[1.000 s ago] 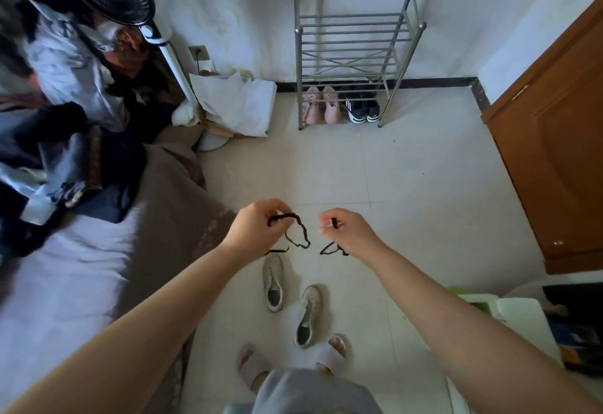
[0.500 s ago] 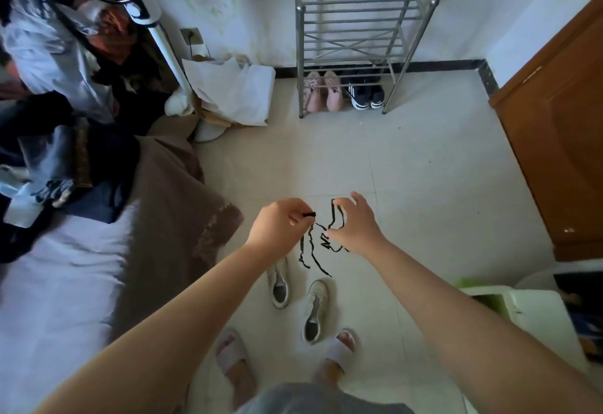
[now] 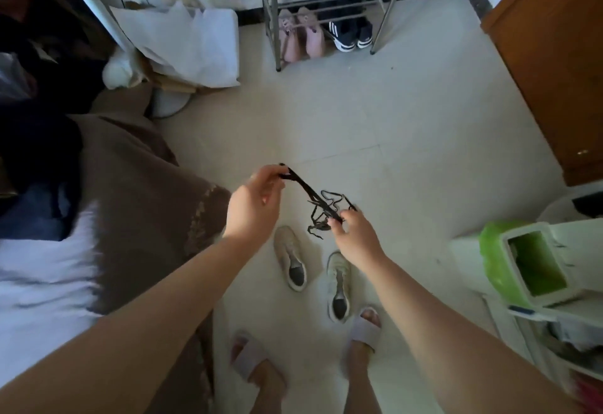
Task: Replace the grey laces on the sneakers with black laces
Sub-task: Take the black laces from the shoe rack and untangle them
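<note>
Head view: we stand over the pale tiled floor [image 3: 408, 113] with both hands raised in front of us. Our left hand [image 3: 253, 204] pinches 1 end of the black laces [image 3: 321, 203] between thumb and fingertips, and our right hand [image 3: 354, 237] grips the same tangle lower down, fingers closed around the knotted part. Between the 2 hands a short run is pulled fairly straight; loose loops and ends dangle below the right hand.

The 2 pale sneakers [image 3: 290, 257] sit on the floor directly beneath, near our slippered feet [image 3: 365, 325], toes pointing away from us. We cannot tell at this size whether their grey laces are in the eyelets.

We judge the step in hand to be untangling the black laces, so the swap itself is not yet begun. The main risk is pulling the hands apart too firmly: the snarl near the right hand could tighten into a real knot rather than open. A loosened pinch at the left hand could also let the end slip and drop the bundle onto the sneakers, re-tangling it. We cannot see whether there are 2 separate laces here, so mistaking 1 for both is possible.
</note>
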Available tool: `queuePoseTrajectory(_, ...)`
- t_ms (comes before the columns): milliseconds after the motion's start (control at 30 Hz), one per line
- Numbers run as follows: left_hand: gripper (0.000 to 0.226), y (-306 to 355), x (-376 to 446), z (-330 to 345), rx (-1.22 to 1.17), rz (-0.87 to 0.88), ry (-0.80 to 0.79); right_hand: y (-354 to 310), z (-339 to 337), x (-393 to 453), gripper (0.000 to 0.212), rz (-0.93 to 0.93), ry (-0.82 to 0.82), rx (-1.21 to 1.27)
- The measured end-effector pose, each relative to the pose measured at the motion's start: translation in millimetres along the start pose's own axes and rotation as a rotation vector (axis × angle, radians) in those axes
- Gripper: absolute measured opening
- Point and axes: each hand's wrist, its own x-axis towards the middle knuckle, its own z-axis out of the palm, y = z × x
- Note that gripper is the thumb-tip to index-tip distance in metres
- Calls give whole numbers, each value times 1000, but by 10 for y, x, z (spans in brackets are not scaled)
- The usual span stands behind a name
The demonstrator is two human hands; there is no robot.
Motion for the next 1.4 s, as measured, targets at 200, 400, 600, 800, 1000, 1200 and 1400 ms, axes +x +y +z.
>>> queuePoseTrajectory(200, 69, -1108, 43, 585, -7, -173, -24, 490, 647, 475, 21, 107, -150, 124)
queuePoseTrajectory(400, 40, -2311, -228, 1334, 41, -457, -142, 1045, 1387, 848, 19, 265, -179, 512)
queuePoseTrajectory(600, 44, -3196, -411, 2215, 11, -301, -291, 1573, 2060, 1199, 13, 303, -174, 655)
queuePoseTrajectory(800, 22, -4104, -247, 2816, 57, -281, -237, 2009, 2213, 1809, 19, 194, -94, 913)
queuePoseTrajectory(1000, 20, -4704, 80, 3138, -85, -125, -100, 2464, 2196, 2873, 13, 37, 76, 877)
queuePoseTrajectory(1200, 27, -4861, 771, 3320, -412, -376, -1, 3027, 2970, 3335, 11, 147, -98, 505)
queuePoseTrajectory(1400, 25, -4531, 1540, 3204, -1145, -762, -174, 3076, 3085, 3154, 39, -94, -499, 182)
